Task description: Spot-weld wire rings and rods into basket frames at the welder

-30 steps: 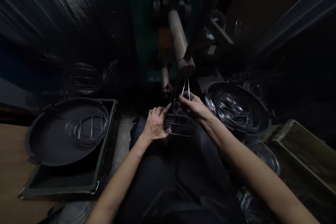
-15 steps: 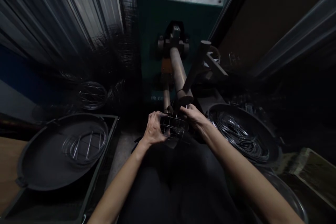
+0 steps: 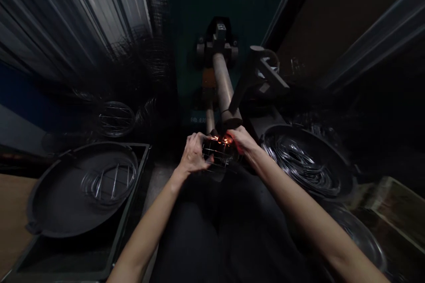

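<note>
Between my two hands is a small wire rack (image 3: 215,155) of crossed thin metal wires, held at the front end of a spot welder (image 3: 227,93). My left hand (image 3: 194,152) grips the rack's left side, thumb below and fingers above. My right hand (image 3: 241,139) is closed at the rack's upper right edge, close under the thick upper arm of the welder. An orange glow shows at the contact point by the right fingertips and lights that hand red. The right fingertips are partly hidden by the hand itself.
On the left, a black pan (image 3: 66,194) holding round wire racks (image 3: 113,181) rests on a dark crate (image 3: 109,252). More wire rings (image 3: 116,118) lie behind it. To the right is a pan of metal wire rings (image 3: 302,170), with a metal bowl (image 3: 361,234) below.
An orange glow has appeared where the rack meets the welder's tip. Both hands keep their hold, and the view has tilted slightly downward.
</note>
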Tool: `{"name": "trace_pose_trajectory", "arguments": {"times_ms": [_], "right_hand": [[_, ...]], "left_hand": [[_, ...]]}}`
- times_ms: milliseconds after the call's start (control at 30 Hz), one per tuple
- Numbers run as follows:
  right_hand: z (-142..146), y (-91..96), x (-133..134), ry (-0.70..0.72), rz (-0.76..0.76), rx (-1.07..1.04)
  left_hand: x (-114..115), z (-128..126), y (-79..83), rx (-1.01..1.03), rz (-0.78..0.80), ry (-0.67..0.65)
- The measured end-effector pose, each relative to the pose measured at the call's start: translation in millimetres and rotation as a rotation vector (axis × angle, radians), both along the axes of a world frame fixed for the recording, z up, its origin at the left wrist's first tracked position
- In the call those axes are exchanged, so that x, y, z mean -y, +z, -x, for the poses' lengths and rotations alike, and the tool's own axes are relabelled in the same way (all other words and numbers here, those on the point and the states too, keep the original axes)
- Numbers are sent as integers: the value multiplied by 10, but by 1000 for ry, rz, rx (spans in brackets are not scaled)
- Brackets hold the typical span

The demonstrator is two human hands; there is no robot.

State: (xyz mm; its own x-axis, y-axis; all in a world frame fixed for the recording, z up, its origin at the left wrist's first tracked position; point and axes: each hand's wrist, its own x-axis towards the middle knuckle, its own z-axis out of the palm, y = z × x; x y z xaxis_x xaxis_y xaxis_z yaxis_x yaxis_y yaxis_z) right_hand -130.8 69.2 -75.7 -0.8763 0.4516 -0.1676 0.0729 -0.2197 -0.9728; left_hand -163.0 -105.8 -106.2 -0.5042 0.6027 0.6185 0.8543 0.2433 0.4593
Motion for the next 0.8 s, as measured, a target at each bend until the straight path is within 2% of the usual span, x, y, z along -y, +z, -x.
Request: {"name": "trace_pose_trajectory", "arguments": {"times_ms": [133, 167, 233, 333, 533, 700, 800], "right_hand": [[-2, 70, -70, -219, 227, -41], [-17, 101, -94, -204, 283, -27], [-64, 159, -128, -83, 333, 37], [-132, 216, -116, 61, 261, 81], [-112, 200, 24, 43, 94, 6], [-14, 129, 51, 41, 66, -26], [33, 107, 61, 27, 59, -29]], "left_hand": [[12, 40, -45, -28, -7, -13], [18, 48, -60, -20, -15, -9], [37, 55, -89, 5, -37, 8], [65, 53, -131, 42, -61, 21], [115, 64, -223, 114, -129, 37], [131, 123, -314, 262, -272, -26], [121, 157, -344, 284, -320, -46]]}}
